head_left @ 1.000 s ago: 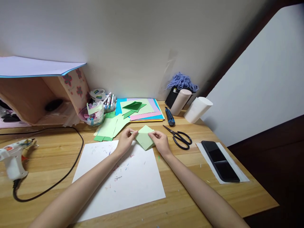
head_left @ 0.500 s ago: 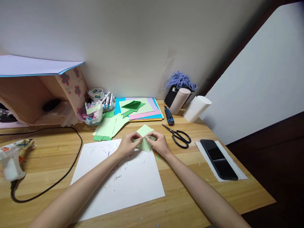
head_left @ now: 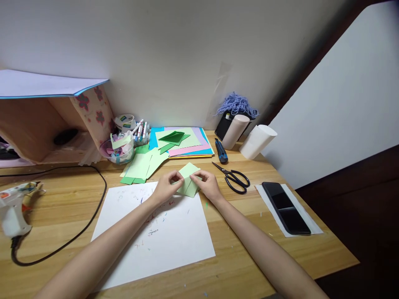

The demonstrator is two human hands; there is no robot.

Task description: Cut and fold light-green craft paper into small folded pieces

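A light green paper square (head_left: 188,182) with a crease or folded edge is between my hands, over the top right corner of a marked white sheet (head_left: 183,232). My left hand (head_left: 166,185) pinches its left side between thumb and fingers. From the right, my right hand (head_left: 207,183) pinches the paper near its middle and right edge. Black-handled scissors (head_left: 236,180) lie just right of my right hand. Light and dark green paper pieces (head_left: 140,166) are spread behind my left hand.
A hot glue gun (head_left: 15,211) and its black cord lie left. Behind are a tub of scraps (head_left: 116,151), markers (head_left: 142,132), stacked coloured paper (head_left: 193,151) and a blue utility knife (head_left: 221,151). A phone (head_left: 285,207) lies right, near a white roll (head_left: 258,141).
My left hand has shifted slightly left and its grip has moved towards the paper's edge. More of the paper's middle shows between my hands. The view has shifted a little.
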